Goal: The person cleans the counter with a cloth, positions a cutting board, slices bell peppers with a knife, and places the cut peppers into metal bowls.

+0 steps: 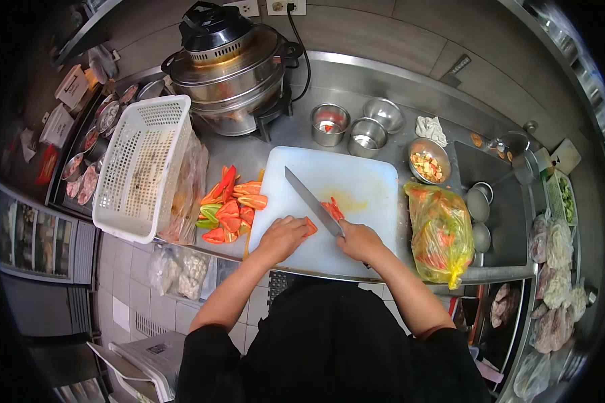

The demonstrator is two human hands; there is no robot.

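Observation:
My right hand [361, 242] is closed around the handle of a long kitchen knife [310, 199], its blade slanting up and left over the white cutting board [376, 188]. A few cut red pepper strips [332, 209] lie by the blade on its right side. On the board's left half, my left hand [282, 238] has its fingers curled on a piece of red pepper [310, 227]. Left of the board is a pile of cut red, orange and green pepper pieces [230, 209].
A white perforated basket [175, 134] stands at the left, near a metal cooker [228, 80]. Several steel bowls [368, 136] sit behind the board. A bowl of chopped scraps [429, 161] and a yellow plastic bag [440, 232] lie to the right, beside the sink [511, 235].

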